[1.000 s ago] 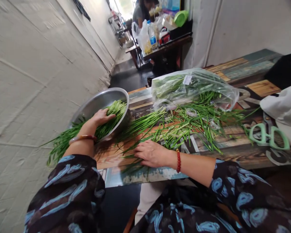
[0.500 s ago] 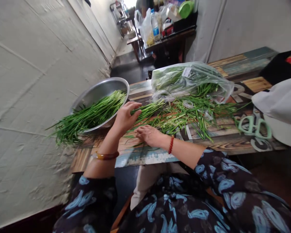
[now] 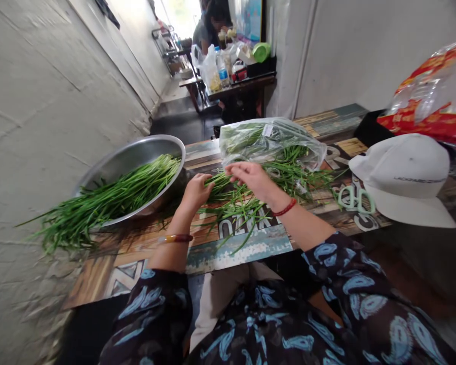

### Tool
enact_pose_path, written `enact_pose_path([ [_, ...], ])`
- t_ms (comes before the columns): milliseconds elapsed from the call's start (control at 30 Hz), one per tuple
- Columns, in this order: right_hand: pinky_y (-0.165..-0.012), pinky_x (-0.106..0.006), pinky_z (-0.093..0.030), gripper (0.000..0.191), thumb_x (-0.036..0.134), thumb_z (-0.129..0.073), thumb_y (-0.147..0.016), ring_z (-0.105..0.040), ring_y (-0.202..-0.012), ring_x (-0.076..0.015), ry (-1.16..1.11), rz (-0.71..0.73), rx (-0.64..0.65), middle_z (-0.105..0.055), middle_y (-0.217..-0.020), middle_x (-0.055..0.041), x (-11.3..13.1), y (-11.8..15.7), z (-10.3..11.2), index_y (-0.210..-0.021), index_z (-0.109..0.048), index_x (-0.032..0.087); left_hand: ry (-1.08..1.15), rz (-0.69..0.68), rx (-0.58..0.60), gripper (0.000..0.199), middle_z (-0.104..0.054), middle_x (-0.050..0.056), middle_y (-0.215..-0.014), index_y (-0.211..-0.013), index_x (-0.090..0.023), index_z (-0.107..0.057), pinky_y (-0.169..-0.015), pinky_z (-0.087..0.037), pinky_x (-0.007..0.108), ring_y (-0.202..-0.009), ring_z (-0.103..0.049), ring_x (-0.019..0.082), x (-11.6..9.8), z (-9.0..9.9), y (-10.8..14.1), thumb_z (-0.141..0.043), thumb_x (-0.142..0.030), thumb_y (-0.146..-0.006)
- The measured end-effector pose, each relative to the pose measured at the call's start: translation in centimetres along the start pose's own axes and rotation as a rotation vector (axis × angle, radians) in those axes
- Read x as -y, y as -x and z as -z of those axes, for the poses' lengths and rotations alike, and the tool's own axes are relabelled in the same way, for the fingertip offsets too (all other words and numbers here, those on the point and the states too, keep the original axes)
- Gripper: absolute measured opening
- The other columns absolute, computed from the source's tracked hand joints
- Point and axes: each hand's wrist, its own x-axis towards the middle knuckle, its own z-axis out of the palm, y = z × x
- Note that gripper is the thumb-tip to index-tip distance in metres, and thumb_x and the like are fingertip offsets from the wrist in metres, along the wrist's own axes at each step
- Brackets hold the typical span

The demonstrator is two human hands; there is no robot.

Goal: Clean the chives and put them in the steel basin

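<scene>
Loose chives (image 3: 228,195) are gripped by the half-closed left hand (image 3: 195,192) near the middle of the tabletop (image 3: 114,253), their length lying sideways; the open right hand (image 3: 253,180) is raised just above them.

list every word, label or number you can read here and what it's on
"OZK" (letters uncertain), printed on the table top
Cap: small line of print on its side, too blurred to read
Sticker on the plastic bag: too small to read
Red packet: print unreadable
</scene>
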Motion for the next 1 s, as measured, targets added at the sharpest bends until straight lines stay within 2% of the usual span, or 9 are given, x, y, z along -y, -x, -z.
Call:
enact_pose_path([
  [100,-0.071,-0.024,-0.055,0.032,0.043,-0.046,-0.1,-0.068,-0.084,-0.0103,-0.309,-0.016,-0.109,-0.073,-0.107,-0.0047,0.7,-0.4,3.2,-0.114,-0.065,0.021,-0.042,-0.017,0.003,0.035,-0.068,0.015,-0.117,-0.116,-0.014,-0.07,-0.1,-0.049,0.041,-0.11,-0.063,0.028,0.1,-1.5,-0.2,-0.058,-0.031,-0.087],
  [200,-0.068,-0.023,-0.056,0.036,0.052,-0.051,-0.097,-0.068,-0.083,-0.0104,-0.304,-0.004,-0.16,-0.072,-0.101,-0.0032,1.2,-0.2,6.1,-0.111,-0.065,0.023,-0.08,-0.023,0.03,0.038,-0.066,0.015,-0.12,-0.12,-0.014,-0.067,-0.101,-0.048,0.041,-0.112,-0.062,0.028,0.2,-2.6,-0.2,-0.062,-0.033,-0.087],
  [300,-0.061,-0.021,-0.053,0.038,0.056,-0.057,-0.093,-0.066,-0.077,-0.0098,-0.226,-0.029,-0.182,-0.07,-0.092,-0.002,0.9,-0.3,7.6,-0.105,-0.066,0.022,-0.12,-0.038,0.056,0.037,-0.065,0.016,-0.12,-0.119,-0.015,-0.067,-0.1,-0.047,0.043,-0.112,-0.06,0.029,-0.1,-3.1,-0.1,-0.065,-0.033,-0.086],
  [367,-0.058,-0.02,-0.051,0.039,0.058,-0.058,-0.091,-0.065,-0.075,-0.0091,-0.198,-0.061,-0.184,-0.069,-0.088,-0.0014,0.1,-0.5,7.7,-0.103,-0.066,0.021,-0.163,-0.038,0.051,0.032,-0.065,0.016,-0.119,-0.115,-0.015,-0.068,-0.098,-0.047,0.044,-0.111,-0.059,0.031,-0.4,-3.2,0.0,-0.064,-0.03,-0.087],
  [533,-0.055,-0.018,-0.048,0.039,0.058,-0.062,-0.088,-0.063,-0.07,-0.0079,-0.209,-0.137,-0.2,-0.068,-0.084,-0.0003,-1.9,-1.0,6.3,-0.1,-0.067,0.021,-0.203,-0.023,0.013,0.018,-0.067,0.013,-0.107,-0.103,-0.018,-0.069,-0.089,-0.047,0.042,-0.104,-0.06,0.031,-0.7,-2.8,0.5,-0.059,-0.024,-0.088],
  [767,-0.054,-0.018,-0.046,0.029,0.049,-0.062,-0.09,-0.062,-0.066,-0.0079,-0.146,-0.155,-0.263,-0.069,-0.082,-0.0002,-2.8,-0.1,5.9,-0.096,-0.069,0.021,0.117,-0.034,-0.125,0.007,-0.067,0.005,-0.093,-0.091,-0.021,-0.064,-0.085,-0.047,0.035,-0.091,-0.06,0.022,-0.8,-0.6,1.4,-0.058,-0.022,-0.087],
  [867,-0.06,-0.022,-0.05,0.027,0.043,-0.06,-0.091,-0.064,-0.069,-0.0102,0.009,-0.143,-0.262,-0.072,-0.083,-0.0018,-3.1,0.4,5.2,-0.098,-0.071,0.02,0.093,-0.095,-0.08,0.008,-0.066,0.006,-0.094,-0.093,-0.021,-0.063,-0.085,-0.046,0.036,-0.093,-0.058,0.023,-1.4,-0.1,1.7,-0.059,-0.021,-0.086],
  [1000,-0.08,-0.033,-0.056,0.025,0.035,-0.058,-0.09,-0.068,-0.084,-0.0169,0.367,-0.026,-0.165,-0.075,-0.098,-0.0064,-3.3,0.8,3.9,-0.103,-0.073,0.019,0.041,-0.137,-0.009,0.011,-0.064,0.008,-0.093,-0.093,-0.02,-0.063,-0.085,-0.046,0.039,-0.092,-0.056,0.025,-1.7,-0.4,1.8,-0.061,-0.016,-0.083],
])
